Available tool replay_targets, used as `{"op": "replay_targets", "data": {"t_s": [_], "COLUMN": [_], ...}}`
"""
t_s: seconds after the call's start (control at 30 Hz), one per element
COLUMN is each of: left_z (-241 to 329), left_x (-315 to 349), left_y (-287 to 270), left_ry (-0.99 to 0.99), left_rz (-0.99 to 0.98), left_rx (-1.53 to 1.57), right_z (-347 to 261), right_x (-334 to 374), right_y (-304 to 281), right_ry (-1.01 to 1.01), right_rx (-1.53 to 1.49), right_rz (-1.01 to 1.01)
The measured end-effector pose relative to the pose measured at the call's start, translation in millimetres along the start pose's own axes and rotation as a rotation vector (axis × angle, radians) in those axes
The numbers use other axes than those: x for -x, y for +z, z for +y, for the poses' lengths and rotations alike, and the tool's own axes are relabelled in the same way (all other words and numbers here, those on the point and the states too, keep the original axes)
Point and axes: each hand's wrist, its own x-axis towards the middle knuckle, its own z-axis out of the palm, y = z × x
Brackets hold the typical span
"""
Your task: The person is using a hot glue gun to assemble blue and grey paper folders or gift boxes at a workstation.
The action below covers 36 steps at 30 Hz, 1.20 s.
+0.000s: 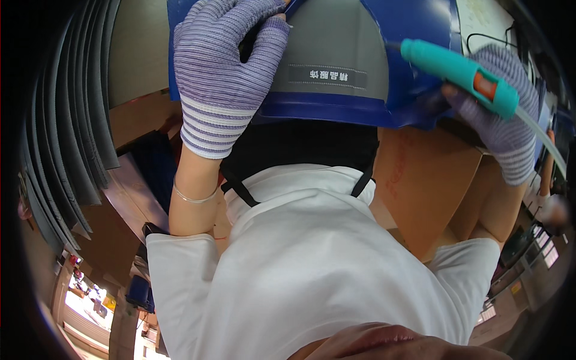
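Observation:
Both of my hands wear striped purple-and-white knit gloves with bare fingertips. At the upper left my left hand [231, 60] lies over a glossy blue panel [420, 27], its thumb and fingers closed at a blue edge near the top of the picture. A grey fabric piece [336, 36] with a dark label strip [329, 77] sits on the blue panel between my hands. My right hand [504, 120] is wrapped round a teal pen-shaped tool [459, 75]. The tool's thin tip points left over the blue panel, and a pale hose runs from its rear end.
Several dark grey sheets [66, 132] hang in a curved row at the left. Cardboard [426, 180] stands below the panel on the right. A black cable [489, 37] lies on the white surface at the upper right. Another person's arm [547, 162] shows at the right edge.

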Motion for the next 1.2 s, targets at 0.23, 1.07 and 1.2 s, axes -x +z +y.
{"op": "replay_targets", "data": {"t_s": [0.23, 1.07, 1.2], "left_z": [17, 23, 25], "left_x": [-6, -5, -5], "left_y": [1, 3, 1], "left_ry": [-0.133, -0.27, -0.292], "left_rz": [0.019, 0.001, 0.008], "left_rx": [0.035, 0.144, 0.125], "right_z": [-12, 220, 169], "right_x": [-13, 110, 85], "right_y": [0, -171, -140], "right_ry": [-0.031, -0.021, -0.038], "right_rx": [0.081, 0.333, 0.326], "right_rz": [0.044, -0.238, -0.201]}}
